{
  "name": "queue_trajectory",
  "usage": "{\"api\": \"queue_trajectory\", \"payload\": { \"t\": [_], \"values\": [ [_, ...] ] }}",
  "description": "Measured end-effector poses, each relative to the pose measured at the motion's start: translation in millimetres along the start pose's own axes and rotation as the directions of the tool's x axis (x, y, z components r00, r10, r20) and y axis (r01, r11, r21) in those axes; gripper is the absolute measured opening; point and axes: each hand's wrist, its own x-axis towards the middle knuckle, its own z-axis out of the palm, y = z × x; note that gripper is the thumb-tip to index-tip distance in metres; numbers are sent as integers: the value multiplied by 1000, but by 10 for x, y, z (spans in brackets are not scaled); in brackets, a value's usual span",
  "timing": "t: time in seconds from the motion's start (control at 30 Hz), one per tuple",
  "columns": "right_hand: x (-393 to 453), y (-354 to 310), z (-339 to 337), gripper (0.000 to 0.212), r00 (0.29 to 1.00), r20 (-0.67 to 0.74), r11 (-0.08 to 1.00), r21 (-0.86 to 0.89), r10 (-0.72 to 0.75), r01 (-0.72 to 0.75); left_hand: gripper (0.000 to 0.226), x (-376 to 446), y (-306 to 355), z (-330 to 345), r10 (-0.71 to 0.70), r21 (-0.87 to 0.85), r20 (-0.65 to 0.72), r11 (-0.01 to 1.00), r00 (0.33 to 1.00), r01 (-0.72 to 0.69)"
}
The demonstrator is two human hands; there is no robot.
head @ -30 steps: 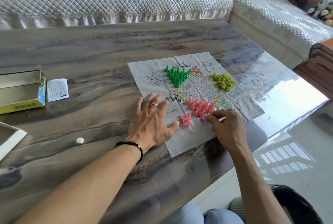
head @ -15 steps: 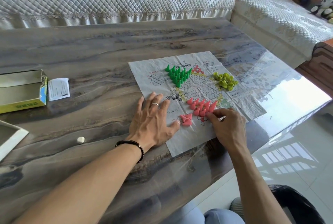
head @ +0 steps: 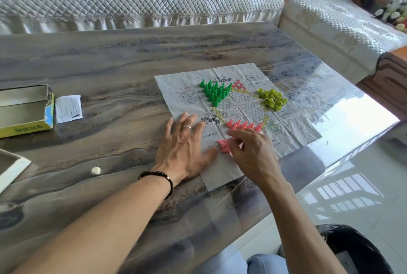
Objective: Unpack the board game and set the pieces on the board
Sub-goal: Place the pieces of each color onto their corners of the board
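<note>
Left hand (head: 184,148) lies flat, fingers spread, pressing the paper board (head: 237,119) edge on the table (head: 110,64); right hand (head: 253,154) just beside it, fingers curled over loose pink pieces (head: 223,144). Pink row (head: 243,125) just beyond right fingers, green pieces (head: 214,93) and yellow-green pile (head: 273,98) farther out. Die (head: 96,171), open box (head: 26,110), leaflet (head: 68,108) lie left of the left hand.

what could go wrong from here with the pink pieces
The right hand reaches over the standing pink row toward the loose pink pile, so it may well topple the row. The board is thin creased paper, held flat only by the left hand; a tug could shift it.
</note>
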Motion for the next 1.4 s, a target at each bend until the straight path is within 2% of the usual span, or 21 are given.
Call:
{"api": "queue_trajectory", "payload": {
  "t": [0.1, 0.37, 0.43, 0.73, 1.0, 1.4],
  "values": [
    [12, -10, 13, 12, 998, 22, 998, 20, 57, -57, 87, -5, 25, -15, -8, -11, 7, 1000, 1000, 8],
    [-97, 52, -93, 14, 959, 86, 953, 118, 269, -278, 76, 11, 43, 24, -27, -70, -40, 997, 999, 25],
    [-145, 108, -105, 9, 950, 79, 943, 123, 302, -310, 76, 10, 43, 24, -22, -74, -44, 997, 999, 19],
    [-278, 258, -154, 4, 937, 41, 935, 68, 347, -349, 78, 19, 31, 38, -18, -56, -40, 998, 999, 15],
    [-241, 207, -170, 7, 944, 51, 940, 84, 327, -330, 79, 9, 35, 13, -13, -65, -41, 998, 999, 10],
    [-117, 211, -46, 11, 956, -27, 956, 19, 294, -293, 79, 7, 33, 14, -13, -66, -40, 998, 999, 11]
  ]
}}
